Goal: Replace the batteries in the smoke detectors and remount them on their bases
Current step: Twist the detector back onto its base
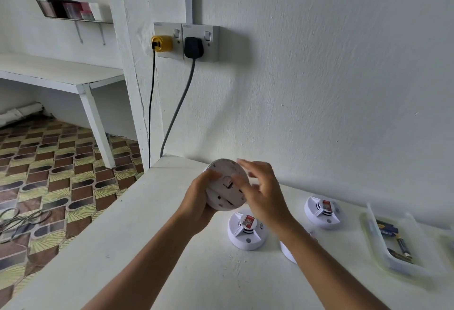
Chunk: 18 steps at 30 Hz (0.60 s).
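Left hand [200, 199] gripping a smoke detector [227, 184] above the table [137, 248], right hand [264, 194] spread against its back, two detectors [245, 232] near right.

There is one view only, a wide-angle camera on the person's head, looking forward and down along both forearms. The left hand [200, 201] and right hand [264, 194] sit close, low in the middle of the picture. Beyond them the view takes in the wall [319, 76], and left of them the floor [49, 174].
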Each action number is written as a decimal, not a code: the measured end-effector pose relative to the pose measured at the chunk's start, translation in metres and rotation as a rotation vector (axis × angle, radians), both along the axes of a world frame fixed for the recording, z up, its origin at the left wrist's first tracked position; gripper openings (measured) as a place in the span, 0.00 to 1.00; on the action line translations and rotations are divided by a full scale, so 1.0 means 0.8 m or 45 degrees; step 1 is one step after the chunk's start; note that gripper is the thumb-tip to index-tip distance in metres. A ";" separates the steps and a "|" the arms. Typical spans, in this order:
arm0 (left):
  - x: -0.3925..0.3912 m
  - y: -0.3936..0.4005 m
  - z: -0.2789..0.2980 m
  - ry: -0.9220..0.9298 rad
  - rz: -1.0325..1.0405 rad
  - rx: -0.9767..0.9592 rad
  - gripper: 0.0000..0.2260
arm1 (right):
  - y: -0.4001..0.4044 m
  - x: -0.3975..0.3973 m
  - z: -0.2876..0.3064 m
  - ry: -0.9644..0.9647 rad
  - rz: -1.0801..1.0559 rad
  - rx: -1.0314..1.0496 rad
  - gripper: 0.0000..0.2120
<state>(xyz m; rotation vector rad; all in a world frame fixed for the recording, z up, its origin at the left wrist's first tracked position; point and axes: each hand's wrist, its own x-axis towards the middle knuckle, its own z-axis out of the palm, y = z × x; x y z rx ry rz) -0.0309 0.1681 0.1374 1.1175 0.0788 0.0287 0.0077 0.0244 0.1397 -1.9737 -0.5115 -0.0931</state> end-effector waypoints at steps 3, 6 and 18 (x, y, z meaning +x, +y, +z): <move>-0.002 -0.001 0.000 -0.052 0.123 0.055 0.14 | -0.005 0.000 0.004 0.606 0.119 0.332 0.14; -0.004 0.000 -0.002 -0.092 0.209 0.109 0.15 | -0.011 -0.001 0.006 0.921 0.288 0.567 0.21; -0.009 0.007 0.010 -0.150 0.319 0.307 0.13 | -0.006 -0.012 -0.003 0.768 0.188 0.636 0.20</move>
